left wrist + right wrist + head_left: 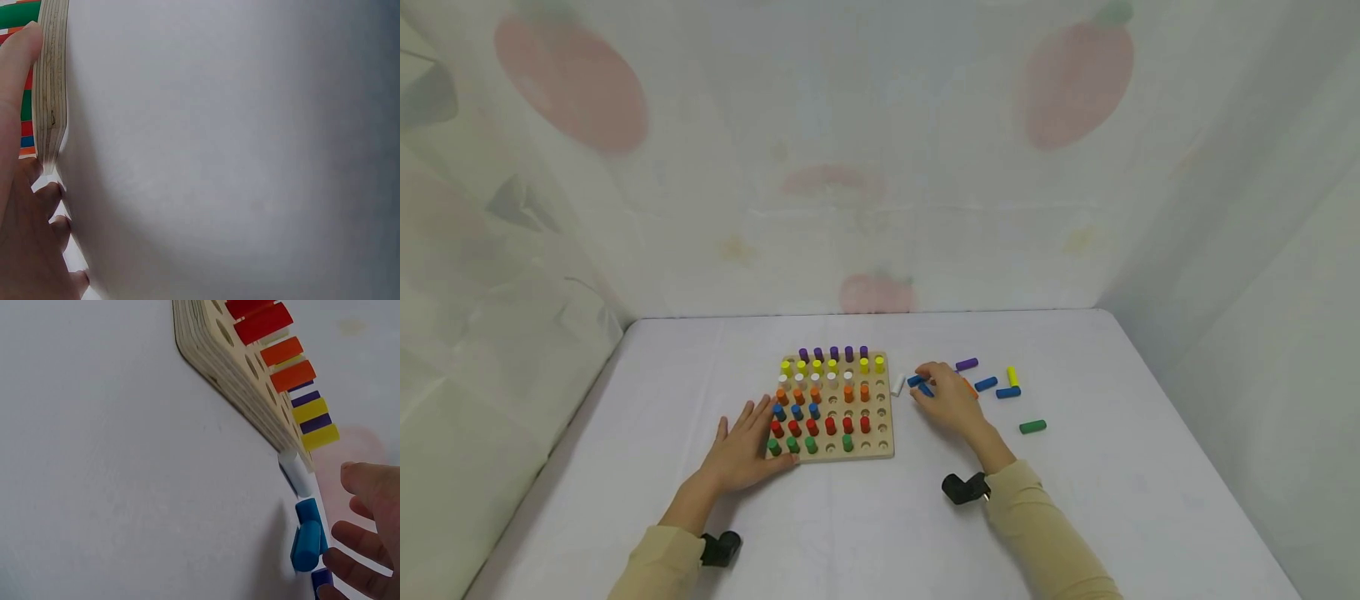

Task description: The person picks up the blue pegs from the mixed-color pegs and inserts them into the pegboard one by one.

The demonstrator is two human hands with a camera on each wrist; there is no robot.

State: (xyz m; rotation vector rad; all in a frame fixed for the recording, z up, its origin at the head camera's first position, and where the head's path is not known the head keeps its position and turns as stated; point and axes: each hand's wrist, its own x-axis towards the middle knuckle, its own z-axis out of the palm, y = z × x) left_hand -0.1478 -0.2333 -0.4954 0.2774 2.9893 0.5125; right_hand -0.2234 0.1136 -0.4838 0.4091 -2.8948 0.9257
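A wooden pegboard (873, 436) stands left of centre, with rows of coloured pegs upright in its holes. My left hand (741, 454) rests at its left side with fingers spread, the thumb (28, 44) against the near edge. Just right of the board, my right hand (949, 404) hovers over loose pegs, thumb and fingers apart. Near its fingertips are two blue pegs, one (307, 511) lying partly behind the other (306, 547). Whether a fingertip touches the nearer one, I cannot tell. A white peg (295, 472) lies between them and the board.
Beyond the right hand lie a purple peg (967, 364), a yellow peg (1012, 377), blue pegs (987, 383) and a green peg (1033, 426). An orange peg (971, 388) is partly hidden by that hand. A patterned curtain (880, 242) stands behind the white table (850, 533).
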